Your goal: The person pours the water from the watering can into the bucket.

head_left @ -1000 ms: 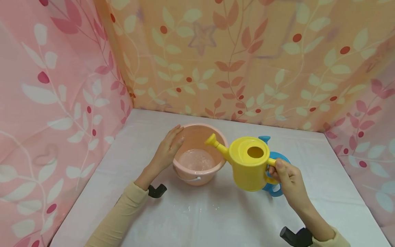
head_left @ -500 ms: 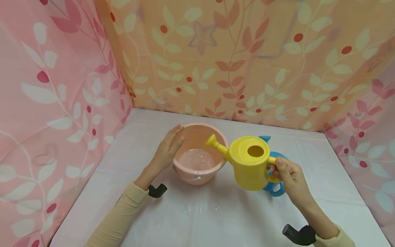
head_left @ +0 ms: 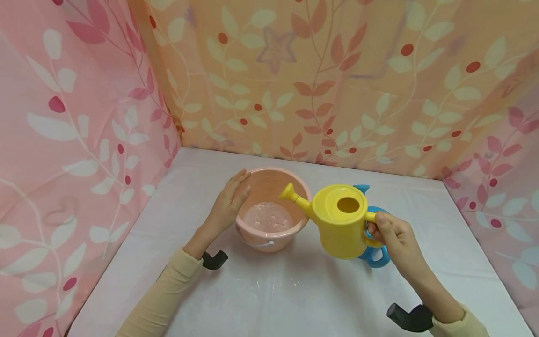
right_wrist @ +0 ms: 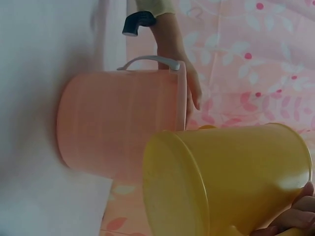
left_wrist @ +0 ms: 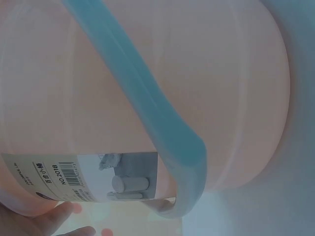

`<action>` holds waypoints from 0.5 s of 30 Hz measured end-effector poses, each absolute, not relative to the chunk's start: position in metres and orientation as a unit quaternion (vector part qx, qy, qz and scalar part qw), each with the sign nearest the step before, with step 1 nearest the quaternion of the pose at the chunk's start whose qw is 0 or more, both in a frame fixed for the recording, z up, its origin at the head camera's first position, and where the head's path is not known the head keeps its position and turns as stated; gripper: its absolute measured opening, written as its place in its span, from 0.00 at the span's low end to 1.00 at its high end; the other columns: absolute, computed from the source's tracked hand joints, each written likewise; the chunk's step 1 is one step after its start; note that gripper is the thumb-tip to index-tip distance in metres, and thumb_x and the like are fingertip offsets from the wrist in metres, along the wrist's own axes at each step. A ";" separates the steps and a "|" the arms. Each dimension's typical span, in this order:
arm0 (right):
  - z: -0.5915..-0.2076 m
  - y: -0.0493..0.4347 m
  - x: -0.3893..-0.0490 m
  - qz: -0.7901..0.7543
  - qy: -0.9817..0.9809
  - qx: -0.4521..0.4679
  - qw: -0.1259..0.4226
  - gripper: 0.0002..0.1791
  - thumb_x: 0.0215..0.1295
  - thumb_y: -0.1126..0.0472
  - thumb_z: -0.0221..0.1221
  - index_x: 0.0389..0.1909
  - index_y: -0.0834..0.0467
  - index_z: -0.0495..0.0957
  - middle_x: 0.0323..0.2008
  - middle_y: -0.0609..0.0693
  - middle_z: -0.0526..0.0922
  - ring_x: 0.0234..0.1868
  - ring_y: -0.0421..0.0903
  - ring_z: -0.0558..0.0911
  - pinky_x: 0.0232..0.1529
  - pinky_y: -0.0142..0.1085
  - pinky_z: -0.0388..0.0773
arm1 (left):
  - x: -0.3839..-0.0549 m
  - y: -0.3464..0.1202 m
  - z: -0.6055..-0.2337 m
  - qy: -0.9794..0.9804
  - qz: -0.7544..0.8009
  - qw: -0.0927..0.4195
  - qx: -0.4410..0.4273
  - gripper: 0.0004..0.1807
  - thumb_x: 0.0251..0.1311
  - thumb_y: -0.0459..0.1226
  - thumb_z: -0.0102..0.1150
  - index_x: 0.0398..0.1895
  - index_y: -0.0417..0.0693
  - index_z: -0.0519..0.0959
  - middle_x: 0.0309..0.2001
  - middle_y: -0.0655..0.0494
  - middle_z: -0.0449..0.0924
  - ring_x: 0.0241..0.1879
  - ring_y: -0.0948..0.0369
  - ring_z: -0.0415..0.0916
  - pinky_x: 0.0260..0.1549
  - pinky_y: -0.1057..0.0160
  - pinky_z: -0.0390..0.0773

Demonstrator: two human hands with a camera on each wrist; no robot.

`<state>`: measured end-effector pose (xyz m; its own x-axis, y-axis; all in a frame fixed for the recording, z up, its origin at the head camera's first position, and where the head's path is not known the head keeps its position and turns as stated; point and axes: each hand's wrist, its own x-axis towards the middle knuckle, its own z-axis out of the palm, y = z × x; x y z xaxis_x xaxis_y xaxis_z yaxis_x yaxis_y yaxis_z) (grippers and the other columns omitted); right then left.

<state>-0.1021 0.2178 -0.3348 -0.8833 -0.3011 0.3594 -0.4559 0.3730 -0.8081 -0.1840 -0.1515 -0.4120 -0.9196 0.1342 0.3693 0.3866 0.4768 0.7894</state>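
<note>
"Where's the yellow watering can (head_left: 342, 229)?"
"Right of the pink bucket (head_left: 283, 244), the right hand (head_left: 396, 239) curling its fingers round the can's handle (head_left: 371, 217)."
"The left hand (head_left: 224, 204)?"
"Against the bucket's left side (fingers straight, thumb spread)."

Head view: forward-down over counter (head_left: 328, 306). Left-wrist view: sideways, bucket (left_wrist: 221, 88) close-up. Right-wrist view: same bucket, farther.
</note>
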 end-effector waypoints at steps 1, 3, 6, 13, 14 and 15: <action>-0.334 0.218 -0.102 0.512 -0.824 0.231 0.074 0.17 0.74 0.66 0.37 0.26 0.61 0.68 0.17 0.48 0.61 0.21 0.44 0.64 0.23 0.33 0.62 | -0.184 -0.151 -0.412 -0.849 -0.488 0.129 -0.154 0.26 0.69 0.50 0.41 0.67 0.54 0.62 0.70 0.53 0.54 0.70 0.56 0.50 0.64 0.45 0.56; -0.334 0.218 -0.103 0.520 -0.818 0.235 0.069 0.17 0.74 0.66 0.37 0.26 0.60 0.69 0.17 0.48 0.61 0.21 0.44 0.63 0.22 0.34 0.62 | -0.184 -0.151 -0.411 -0.849 -0.489 0.129 -0.153 0.26 0.69 0.50 0.41 0.67 0.54 0.62 0.70 0.53 0.54 0.70 0.56 0.50 0.64 0.46 0.56; -0.333 0.218 -0.104 0.530 -0.811 0.239 0.061 0.17 0.74 0.66 0.37 0.26 0.59 0.69 0.16 0.48 0.60 0.21 0.45 0.63 0.22 0.34 0.61 | -0.183 -0.151 -0.411 -0.848 -0.491 0.127 -0.154 0.26 0.69 0.49 0.41 0.67 0.53 0.62 0.71 0.55 0.54 0.70 0.56 0.50 0.63 0.45 0.57; -0.331 0.218 -0.105 0.527 -0.813 0.239 0.055 0.17 0.74 0.65 0.37 0.26 0.58 0.69 0.17 0.48 0.61 0.21 0.44 0.64 0.22 0.33 0.63 | -0.183 -0.151 -0.411 -0.848 -0.492 0.125 -0.155 0.26 0.69 0.49 0.41 0.67 0.53 0.62 0.71 0.58 0.53 0.70 0.56 0.50 0.64 0.45 0.57; -0.330 0.219 -0.106 0.527 -0.813 0.242 0.054 0.17 0.74 0.65 0.37 0.26 0.58 0.69 0.17 0.48 0.61 0.22 0.44 0.64 0.22 0.33 0.63 | -0.183 -0.151 -0.410 -0.847 -0.492 0.125 -0.155 0.26 0.69 0.49 0.41 0.67 0.53 0.62 0.71 0.58 0.53 0.70 0.56 0.50 0.64 0.45 0.57; -0.330 0.219 -0.106 0.527 -0.812 0.244 0.053 0.17 0.74 0.65 0.37 0.26 0.58 0.69 0.17 0.48 0.61 0.22 0.43 0.64 0.23 0.33 0.64 | -0.183 -0.151 -0.410 -0.847 -0.493 0.125 -0.155 0.26 0.69 0.49 0.41 0.67 0.53 0.62 0.71 0.58 0.53 0.70 0.56 0.50 0.64 0.45 0.57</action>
